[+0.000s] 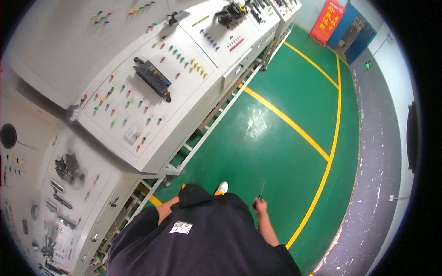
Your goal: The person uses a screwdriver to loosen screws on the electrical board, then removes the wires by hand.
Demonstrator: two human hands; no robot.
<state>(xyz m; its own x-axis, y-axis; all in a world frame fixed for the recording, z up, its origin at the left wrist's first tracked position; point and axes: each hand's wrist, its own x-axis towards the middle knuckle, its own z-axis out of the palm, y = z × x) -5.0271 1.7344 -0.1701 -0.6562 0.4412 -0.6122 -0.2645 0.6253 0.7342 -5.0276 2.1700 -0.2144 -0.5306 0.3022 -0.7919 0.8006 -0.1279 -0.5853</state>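
My right hand (260,206) hangs at my right side above the green floor. Its fingers are closed round a small screwdriver (262,191), whose thin shaft points forward, away from me. My left forearm (166,210) shows beside the white bench, but the hand at its end is hidden behind my dark shirt. Nearest to that arm is the front corner of a white panel bench (152,161). On its top sit a black fuse box (153,79) and several coloured sockets.
Another bench panel with dark connectors (69,168) runs along the left. Further on, a black mechanical assembly (230,15) stands on the bench. Yellow lines (294,124) cross the green floor. A grey and white wall (377,152) is at the right, and a red banner (328,23) stands by a blue door.
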